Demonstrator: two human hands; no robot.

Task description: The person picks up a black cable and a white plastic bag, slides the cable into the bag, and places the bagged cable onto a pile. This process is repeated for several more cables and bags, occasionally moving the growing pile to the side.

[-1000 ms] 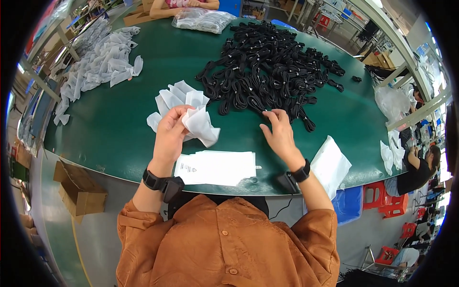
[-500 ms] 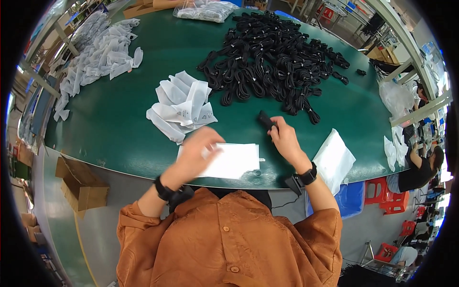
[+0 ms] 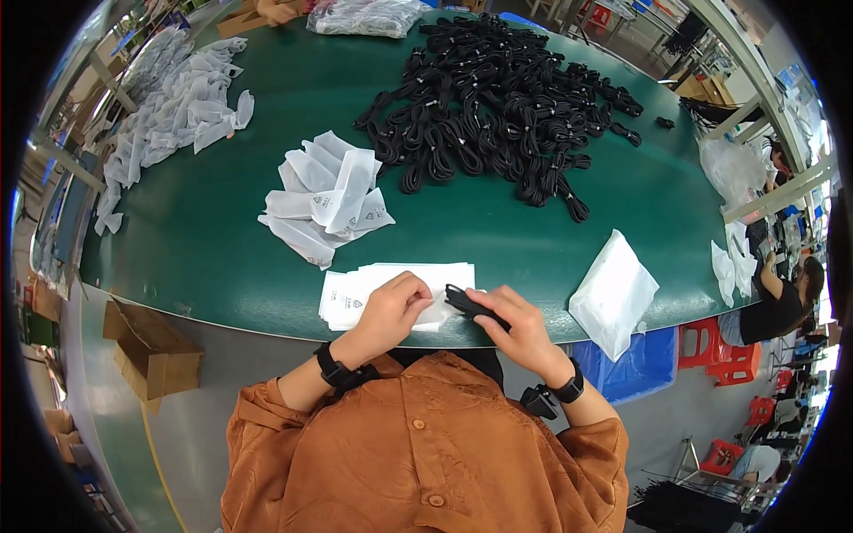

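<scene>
A stack of flat white printed bags (image 3: 342, 298) lies at the table's near edge in front of me. My left hand (image 3: 388, 313) rests over the stack, thumb and fingertips pinched on the right end of the top bag. From the right, my right hand (image 3: 515, 327) grips a bundled black cable (image 3: 464, 300), whose looped end points left at that bag's lifted end. The cable's tip is close to the bag; whether it touches the bag, I cannot tell. Beyond the stack is a loose pile of filled white bags (image 3: 329, 200).
A large heap of black cable bundles (image 3: 498, 98) covers the far middle. More filled bags (image 3: 178, 98) lie at far left. A white plastic packet (image 3: 613, 293) overhangs the right edge above a blue bin (image 3: 644, 364). A cardboard box (image 3: 151, 351) stands on the floor at left.
My right hand has brought the black cable down and left to the stack. The left hand, blurred over the stack before, has moved right and now pinches the top bag's end.
</scene>
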